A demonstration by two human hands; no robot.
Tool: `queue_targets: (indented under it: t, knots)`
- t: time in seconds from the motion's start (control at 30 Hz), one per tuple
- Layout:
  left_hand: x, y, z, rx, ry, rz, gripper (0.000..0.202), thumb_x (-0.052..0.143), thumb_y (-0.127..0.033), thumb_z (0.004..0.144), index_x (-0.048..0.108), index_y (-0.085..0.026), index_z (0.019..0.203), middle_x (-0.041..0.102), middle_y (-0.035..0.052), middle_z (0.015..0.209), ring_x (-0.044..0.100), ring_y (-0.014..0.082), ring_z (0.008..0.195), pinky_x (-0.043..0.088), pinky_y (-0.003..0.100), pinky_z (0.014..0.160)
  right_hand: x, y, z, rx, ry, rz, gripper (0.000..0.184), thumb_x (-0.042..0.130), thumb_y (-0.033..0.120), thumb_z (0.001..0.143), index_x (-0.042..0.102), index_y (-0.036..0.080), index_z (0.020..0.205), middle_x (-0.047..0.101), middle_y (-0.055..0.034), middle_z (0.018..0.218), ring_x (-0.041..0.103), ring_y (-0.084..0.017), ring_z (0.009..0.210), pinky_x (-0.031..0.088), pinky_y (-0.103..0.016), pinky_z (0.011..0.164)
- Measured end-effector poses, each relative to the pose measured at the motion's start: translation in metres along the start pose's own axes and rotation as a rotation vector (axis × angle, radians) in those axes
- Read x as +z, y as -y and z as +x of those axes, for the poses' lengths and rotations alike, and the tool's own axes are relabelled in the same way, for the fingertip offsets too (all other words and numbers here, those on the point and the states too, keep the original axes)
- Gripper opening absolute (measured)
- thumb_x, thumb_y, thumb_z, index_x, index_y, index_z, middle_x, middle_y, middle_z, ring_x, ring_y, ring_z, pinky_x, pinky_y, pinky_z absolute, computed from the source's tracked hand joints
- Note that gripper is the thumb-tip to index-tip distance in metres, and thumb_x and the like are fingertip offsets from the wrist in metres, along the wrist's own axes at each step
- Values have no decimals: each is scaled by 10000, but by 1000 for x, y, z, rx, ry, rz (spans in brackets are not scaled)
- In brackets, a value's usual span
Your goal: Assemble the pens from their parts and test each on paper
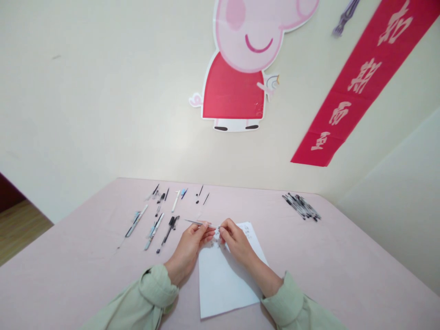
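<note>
My left hand (197,238) is closed round a thin pen refill (193,222), whose narrow end sticks out to the left. My right hand (232,236) pinches close to the refill's other end; whatever is between those fingertips is too small to make out. Both hands are above the top part of a white sheet of paper (228,288), which carries some handwriting near its upper right corner. Small pieces lie on the paper below the fingers, partly hidden. Left of my left hand is a group of black pen parts (168,233).
Pen parts in white and blue (154,231) and another such set (136,221) lie on the left. Behind them are more loose parts, including a white barrel (175,200). Several pens (301,206) are piled at the back right. A wall bounds the pink-covered table (85,256).
</note>
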State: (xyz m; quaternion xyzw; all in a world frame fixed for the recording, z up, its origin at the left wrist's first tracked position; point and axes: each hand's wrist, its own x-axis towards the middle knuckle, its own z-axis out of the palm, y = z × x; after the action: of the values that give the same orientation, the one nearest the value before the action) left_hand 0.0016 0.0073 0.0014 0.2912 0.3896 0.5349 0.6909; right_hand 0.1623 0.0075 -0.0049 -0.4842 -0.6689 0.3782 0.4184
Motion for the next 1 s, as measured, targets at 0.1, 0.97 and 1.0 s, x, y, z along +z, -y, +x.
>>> queue_targets:
  t: [0.1,0.97,1.0]
  knots:
    - [0,-1,0,1,0,11,277,790,-337,720,665,-114,828,725,79,812,683,146,762,550,251,759,0,0,0,33,12,5,363,352,395,966,484,216,679,498,34,550,502,-136,546,393,-266,597]
    - [1,-1,-1,1,24,3,299,793,-356,711,661,-123,846,729,81,825,684,152,776,543,264,771,0,2,0,18,-5,26,293,441,407,934,464,228,703,489,38,572,493,-141,560,381,-264,578]
    - [0,0,-1,0,24,3,306,796,-361,707,661,-123,844,729,83,827,685,154,775,544,265,768,0,2,0,27,2,26,327,407,419,947,465,228,689,481,37,557,487,-140,548,380,-266,575]
